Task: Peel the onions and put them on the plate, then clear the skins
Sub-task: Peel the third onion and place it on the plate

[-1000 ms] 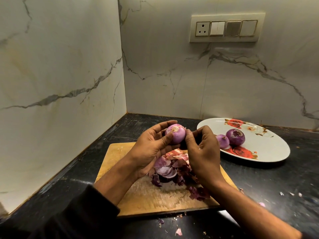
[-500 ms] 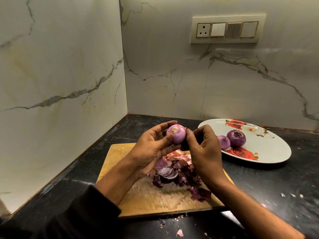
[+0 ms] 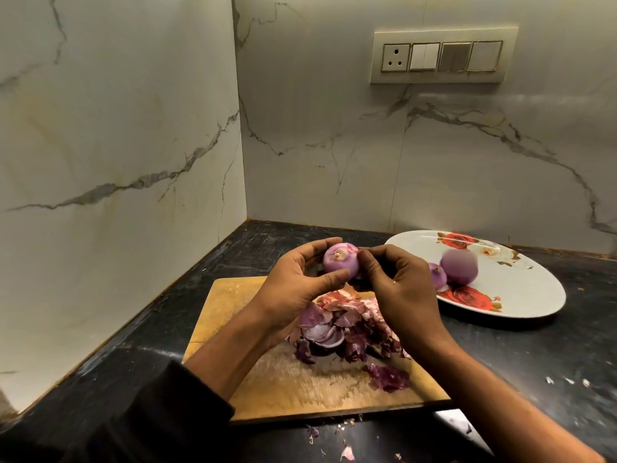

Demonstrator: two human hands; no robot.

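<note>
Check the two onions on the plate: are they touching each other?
Cannot tell. In the head view the small onion overlaps the larger onion on the plate, but the larger one is blurred, so no contact or gap shows.

Both forearms reach forward and meet in front of the body. The left hand (image 3: 293, 282) is raised palm inward, fingers and thumb curled around an onion (image 3: 340, 262). The right hand (image 3: 399, 289) sits just beside it, back facing up, its fingertips (image 3: 362, 259) bent and pinching at the onion's top edge.
</note>
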